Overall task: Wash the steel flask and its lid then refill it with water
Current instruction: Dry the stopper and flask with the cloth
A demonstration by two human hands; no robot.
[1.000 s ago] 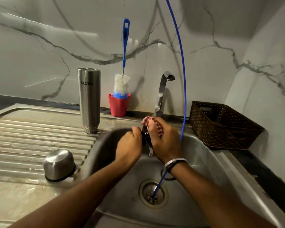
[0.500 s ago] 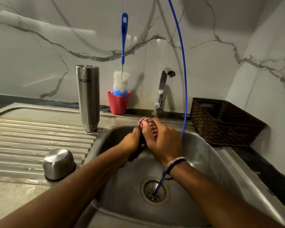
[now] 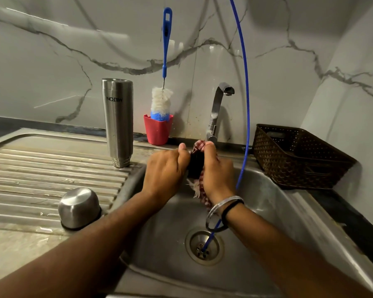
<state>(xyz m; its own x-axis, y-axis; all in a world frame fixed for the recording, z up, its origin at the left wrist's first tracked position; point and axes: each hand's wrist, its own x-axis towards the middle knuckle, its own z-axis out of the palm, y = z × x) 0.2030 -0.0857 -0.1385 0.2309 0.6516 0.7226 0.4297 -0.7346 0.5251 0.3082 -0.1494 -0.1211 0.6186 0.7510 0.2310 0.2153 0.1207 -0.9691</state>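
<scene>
Flask (image 3: pixel 117 121): brushed steel, upside down on the draining board, at 10 o'clock from the hands.
Steel cap (image 3: pixel 79 207): mouth down, at 8 o'clock.
Left hand (image 3: pixel 164 171): grips a dark stopper (image 3: pixel 195 166).
Right hand (image 3: pixel 216 175): grips a checked cloth (image 3: pixel 199 190) against it.

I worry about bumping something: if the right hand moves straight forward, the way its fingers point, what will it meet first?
Probably the base of the tap, just beyond the right hand and the checked cloth it grips. Depth is unclear.
</scene>
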